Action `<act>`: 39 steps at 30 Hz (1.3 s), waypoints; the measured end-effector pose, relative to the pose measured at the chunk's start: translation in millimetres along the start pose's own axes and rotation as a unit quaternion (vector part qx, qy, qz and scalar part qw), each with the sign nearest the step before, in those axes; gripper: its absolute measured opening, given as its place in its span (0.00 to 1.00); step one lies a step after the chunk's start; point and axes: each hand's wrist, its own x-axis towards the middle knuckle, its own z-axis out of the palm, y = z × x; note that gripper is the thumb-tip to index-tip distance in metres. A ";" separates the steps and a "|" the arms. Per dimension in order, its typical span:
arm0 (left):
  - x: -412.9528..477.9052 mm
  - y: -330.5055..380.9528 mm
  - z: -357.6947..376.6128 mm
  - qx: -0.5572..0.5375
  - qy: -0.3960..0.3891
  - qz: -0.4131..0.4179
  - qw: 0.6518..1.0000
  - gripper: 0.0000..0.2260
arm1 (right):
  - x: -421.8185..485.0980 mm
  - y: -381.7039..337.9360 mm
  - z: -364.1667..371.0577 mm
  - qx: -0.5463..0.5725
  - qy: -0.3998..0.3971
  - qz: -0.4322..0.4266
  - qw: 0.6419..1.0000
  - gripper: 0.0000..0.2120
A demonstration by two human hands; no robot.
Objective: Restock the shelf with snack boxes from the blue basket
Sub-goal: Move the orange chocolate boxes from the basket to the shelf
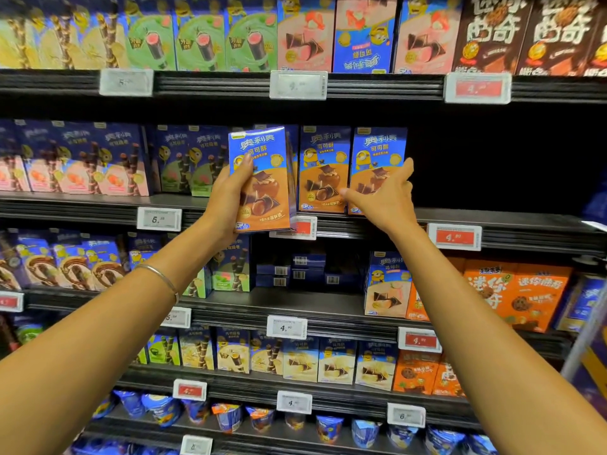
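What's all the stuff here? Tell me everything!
held box: one, blue and brown, before the second shelf
shelf boxes: two, blue and brown, second shelf, right of held box
orange boxes: several, orange, lower shelves, right
snack cups: many, mostly blue, near the bottom
price tags: many, white or red, on shelf edges
bracelet: one, silver, left wrist
left hand: one, grips the held box
right hand: one, touches the rightmost shelf box

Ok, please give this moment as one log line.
left hand holds snack box | right hand touches shelved box | box not yet placed
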 end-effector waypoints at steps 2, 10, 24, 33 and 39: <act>-0.3 -0.3 1.7 -0.001 -0.021 -0.009 1.000 0.18 | -0.7 -1.4 3.2 -0.015 0.001 0.000 1.000 0.65; 3.3 -0.1 3.2 0.016 -0.043 -0.023 0.999 0.17 | 0.7 0.1 9.8 -0.086 0.025 -0.001 0.996 0.64; -0.7 0.1 3.7 0.011 -0.020 -0.023 0.999 0.20 | 1.6 0.0 14.3 -0.118 0.052 0.007 0.992 0.67; -32.5 -5.0 24.6 0.011 0.037 0.129 0.991 0.18 | -53.4 -37.4 21.9 0.156 0.042 -0.166 0.973 0.33; -39.6 3.7 44.2 -0.007 0.048 0.141 0.989 0.21 | -76.4 -59.4 23.9 0.157 -0.092 -0.173 0.968 0.32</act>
